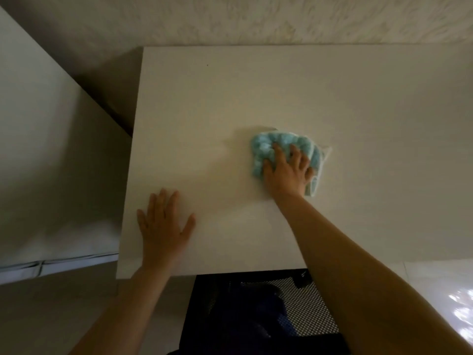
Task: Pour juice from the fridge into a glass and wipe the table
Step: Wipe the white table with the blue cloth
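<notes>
A pale cream table (345,98) fills most of the head view. A fluffy light-blue cloth (266,147) lies bunched on it, right of centre. My right hand (286,172) presses flat on the cloth with fingers spread over it. My left hand (163,226) rests palm down on the bare tabletop near the front left corner, fingers apart, holding nothing. No glass or juice is in view.
A black mesh chair (302,311) sits under the table's front edge between my arms. A grey-white piece of furniture (38,149) stands to the left, with a gap beside the table's left edge. A textured wall (281,19) runs behind the table.
</notes>
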A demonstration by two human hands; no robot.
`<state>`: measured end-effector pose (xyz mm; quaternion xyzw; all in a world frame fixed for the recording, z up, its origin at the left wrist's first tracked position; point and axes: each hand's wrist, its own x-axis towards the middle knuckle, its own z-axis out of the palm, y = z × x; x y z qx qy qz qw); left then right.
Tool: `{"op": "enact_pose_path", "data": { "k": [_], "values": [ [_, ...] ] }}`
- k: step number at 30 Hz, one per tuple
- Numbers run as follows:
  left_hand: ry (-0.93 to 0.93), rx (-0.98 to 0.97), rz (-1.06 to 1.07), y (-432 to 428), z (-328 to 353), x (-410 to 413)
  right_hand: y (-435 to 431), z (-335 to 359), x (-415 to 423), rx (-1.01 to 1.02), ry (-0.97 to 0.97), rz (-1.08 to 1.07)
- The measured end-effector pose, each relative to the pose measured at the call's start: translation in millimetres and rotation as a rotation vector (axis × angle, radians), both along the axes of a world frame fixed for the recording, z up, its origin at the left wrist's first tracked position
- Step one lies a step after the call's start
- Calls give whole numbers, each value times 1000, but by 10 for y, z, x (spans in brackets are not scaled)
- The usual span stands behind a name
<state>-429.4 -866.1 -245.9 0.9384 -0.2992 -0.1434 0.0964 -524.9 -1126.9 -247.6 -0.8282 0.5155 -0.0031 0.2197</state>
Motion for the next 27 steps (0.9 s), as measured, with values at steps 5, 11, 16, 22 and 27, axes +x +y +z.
{"op": "enact_pose_path", "data": {
  "k": [5, 11, 16, 22, 27],
  "values": [
    [-30, -95, 154, 154, 77, -88, 1012, -16, 759, 18, -95, 407],
    [-61, -190, 296, 509, 164, -113, 1613, -80, 677, -42, -116, 675],
    [-76, -210, 274, 431, 185, -260, 1394, -83, 177, -94, -114, 666],
    [-31, -170, 161, 216, 130, -563, 695, -62, -828, -131, -40, 441],
    [33, -99, 163, 281, 164, -761, 134, -16, -1648, -162, 78, 140]
  ]
}}
